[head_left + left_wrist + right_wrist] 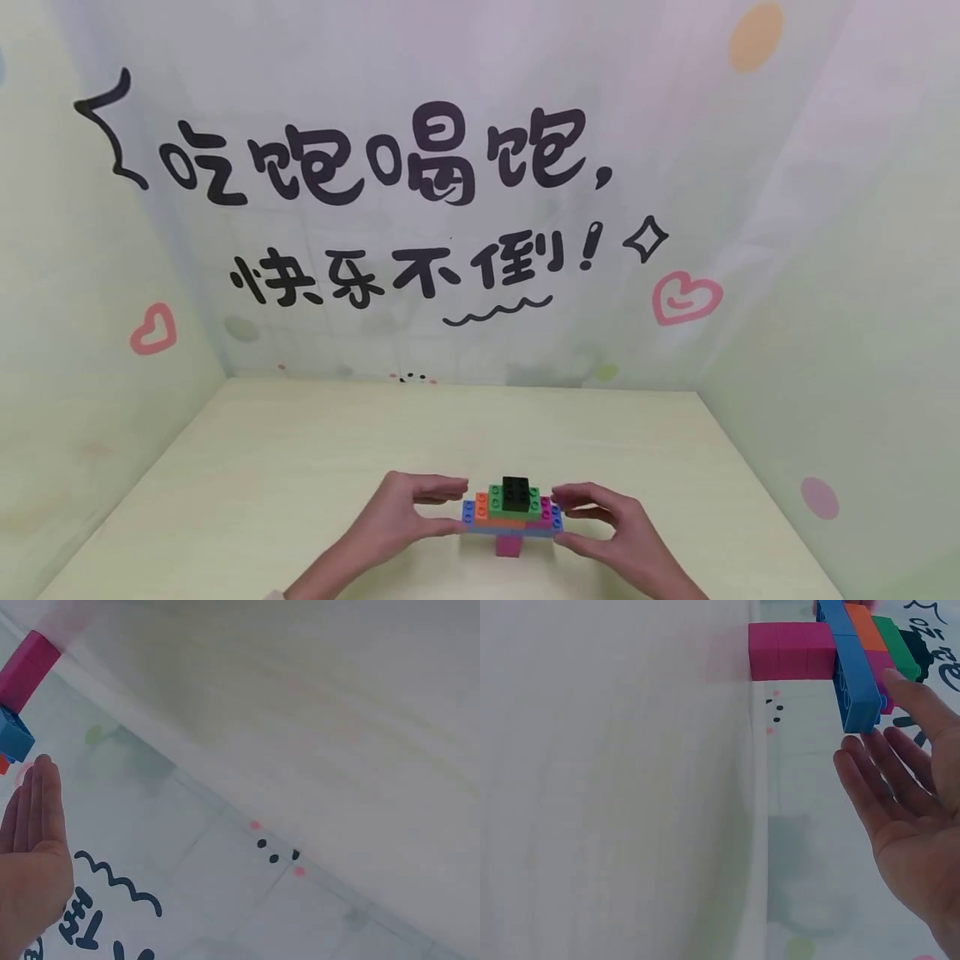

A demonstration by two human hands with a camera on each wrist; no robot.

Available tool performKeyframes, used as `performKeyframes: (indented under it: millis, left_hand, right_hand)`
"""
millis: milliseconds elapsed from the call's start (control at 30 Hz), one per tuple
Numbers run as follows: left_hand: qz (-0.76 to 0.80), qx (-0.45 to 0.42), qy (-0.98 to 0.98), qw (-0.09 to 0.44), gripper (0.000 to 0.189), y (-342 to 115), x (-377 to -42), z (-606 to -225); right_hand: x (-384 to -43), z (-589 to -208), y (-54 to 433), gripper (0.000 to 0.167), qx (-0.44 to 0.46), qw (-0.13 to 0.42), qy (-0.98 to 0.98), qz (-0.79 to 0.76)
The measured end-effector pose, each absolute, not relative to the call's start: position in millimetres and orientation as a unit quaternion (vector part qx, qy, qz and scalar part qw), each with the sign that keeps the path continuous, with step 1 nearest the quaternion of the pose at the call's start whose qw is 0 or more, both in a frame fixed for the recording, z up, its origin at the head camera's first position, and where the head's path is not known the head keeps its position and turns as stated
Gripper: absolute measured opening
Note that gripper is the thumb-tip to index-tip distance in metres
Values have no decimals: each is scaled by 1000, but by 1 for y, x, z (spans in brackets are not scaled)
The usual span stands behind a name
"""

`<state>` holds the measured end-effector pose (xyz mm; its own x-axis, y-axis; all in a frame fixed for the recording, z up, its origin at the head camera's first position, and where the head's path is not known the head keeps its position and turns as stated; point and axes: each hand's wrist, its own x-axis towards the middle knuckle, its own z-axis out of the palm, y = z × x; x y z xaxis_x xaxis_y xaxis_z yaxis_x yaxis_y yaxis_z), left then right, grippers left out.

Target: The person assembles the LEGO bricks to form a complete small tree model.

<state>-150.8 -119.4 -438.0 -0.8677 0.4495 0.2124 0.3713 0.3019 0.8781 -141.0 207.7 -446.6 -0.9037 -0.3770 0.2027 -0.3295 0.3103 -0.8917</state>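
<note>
A toy brick structure stands upright between the two hands in the head view. Its narrow stem of stacked pink bricks [507, 547] carries a wide layer of blue bricks [493, 530]. Above that lie an orange brick [481, 505] and a magenta brick [546, 505], then a green brick [495, 498], topped by a black brick [516, 495]. The left hand [397, 512] is at the structure's left end, fingers straight, fingertips close to the blue layer. At the opposite end is the right hand [621, 527], its fingers extended and loosely bent, thumb tip near the blue brick [856, 682].
The structure stands on a pale tabletop [300, 450]. Behind it rises a back wall [450, 358] with black lettering and hearts. Side walls [82, 375] enclose the table on the left and right.
</note>
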Motion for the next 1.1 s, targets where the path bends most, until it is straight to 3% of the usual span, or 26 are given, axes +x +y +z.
performKeyframes:
  millis: [267,567,767,1100]
  left_hand:
    - [560,226,795,50,34,-121,-149,-452]
    - [643,171,743,70,30,-113,-148,-445]
    - [620,122,774,25,24,-99,-160,-442]
    - [489,78,868,-15,10,-81,-165,-460]
  right_hand:
    - [-142,-452,218,35,-193,62,797,-569]
    - [-144,-441,216,41,-110,75,771,-623]
    - [-161,-435,205,48,-6,83,770,-633]
    - [-171,-462,197,48,60,98,806,-581]
